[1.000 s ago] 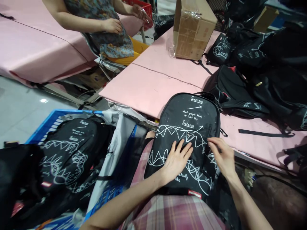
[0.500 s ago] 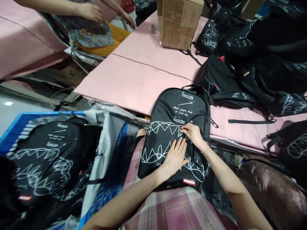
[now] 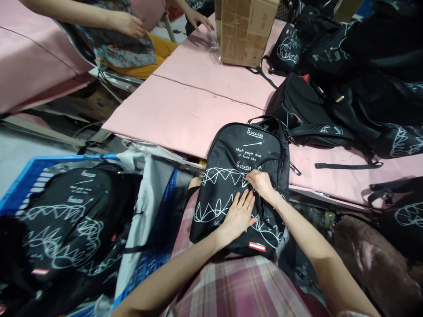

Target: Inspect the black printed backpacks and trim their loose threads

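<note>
A black backpack (image 3: 228, 145) with white zigzag drawings and the word "Success" lies front side up on my lap, its top against the pink table's edge. My left hand (image 3: 238, 215) rests flat on its lower front, fingers spread, holding nothing. Just above it, my right hand (image 3: 261, 182) is closed in a pinch at the bag's front, under the second "Success". Whatever sits between those fingertips is too small to make out. A red label (image 3: 257, 247) shows near the bag's bottom.
More black backpacks (image 3: 297, 105) are piled on the pink table (image 3: 172, 105) to the right. A cardboard box (image 3: 244, 33) stands at the back. To my left, a blue crate (image 3: 20, 185) holds similar bags. Across the table is another person's hand (image 3: 198, 20).
The backpack has shifted slightly left, and my right hand with it, still pinched. My left hand stays flat on the bag. The other person's hand has reached toward the cardboard box.
</note>
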Demonstrator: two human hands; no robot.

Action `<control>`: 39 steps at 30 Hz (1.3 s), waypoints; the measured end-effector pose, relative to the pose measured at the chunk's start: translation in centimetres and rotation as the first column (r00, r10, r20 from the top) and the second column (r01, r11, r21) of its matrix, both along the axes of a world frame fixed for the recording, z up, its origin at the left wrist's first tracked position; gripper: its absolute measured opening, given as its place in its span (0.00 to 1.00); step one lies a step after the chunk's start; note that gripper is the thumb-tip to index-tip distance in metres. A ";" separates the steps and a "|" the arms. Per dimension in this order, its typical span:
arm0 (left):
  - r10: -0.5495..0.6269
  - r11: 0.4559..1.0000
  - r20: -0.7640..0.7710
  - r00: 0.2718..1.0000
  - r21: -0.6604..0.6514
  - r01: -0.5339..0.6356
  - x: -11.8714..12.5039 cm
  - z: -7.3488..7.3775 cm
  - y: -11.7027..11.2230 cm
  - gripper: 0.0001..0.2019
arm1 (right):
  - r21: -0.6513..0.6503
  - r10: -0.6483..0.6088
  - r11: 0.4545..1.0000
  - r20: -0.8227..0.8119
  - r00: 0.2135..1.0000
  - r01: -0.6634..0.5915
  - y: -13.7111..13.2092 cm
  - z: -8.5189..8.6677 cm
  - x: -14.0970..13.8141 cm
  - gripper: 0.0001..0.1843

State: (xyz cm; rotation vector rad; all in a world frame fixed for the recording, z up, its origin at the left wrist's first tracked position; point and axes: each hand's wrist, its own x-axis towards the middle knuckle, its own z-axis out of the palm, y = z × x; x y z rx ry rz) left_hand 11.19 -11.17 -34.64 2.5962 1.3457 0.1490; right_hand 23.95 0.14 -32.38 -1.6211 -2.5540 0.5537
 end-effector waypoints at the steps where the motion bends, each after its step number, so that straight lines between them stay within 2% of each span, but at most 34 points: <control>1: 0.001 1.000 0.000 1.000 0.001 -0.001 0.0 0.0 0.0 0.33 | 0.005 -0.002 1.000 -0.012 1.000 0.002 0.0 -0.1 0.1 0.13; 7: 0.009 0.999 0.009 1.000 0.031 -0.010 0.1 0.0 -0.2 0.33 | 0.000 -0.009 1.000 -0.116 0.993 0.009 0.1 -0.2 0.6 0.11; 15: 0.002 1.000 -0.002 1.000 -0.024 -0.003 -0.1 -0.1 0.1 0.32 | -0.020 0.048 0.999 0.149 0.988 -0.045 0.2 0.2 -0.7 0.15; 23: 0.050 0.999 0.037 0.998 -0.018 -0.049 -0.3 0.2 0.3 0.33 | -0.019 0.034 0.999 0.164 0.986 -0.032 0.5 0.5 -0.8 0.17; 27: 0.049 0.999 0.028 0.998 -0.007 -0.049 -0.3 0.2 0.1 0.33 | -0.015 0.070 0.997 0.134 0.988 -0.069 0.5 0.7 -0.3 0.15; 39: 0.034 0.999 -0.031 0.999 -0.023 -0.035 -0.5 -0.1 0.7 0.32 | -0.038 0.077 0.997 0.220 0.972 -0.070 0.3 -0.2 -1.2 0.18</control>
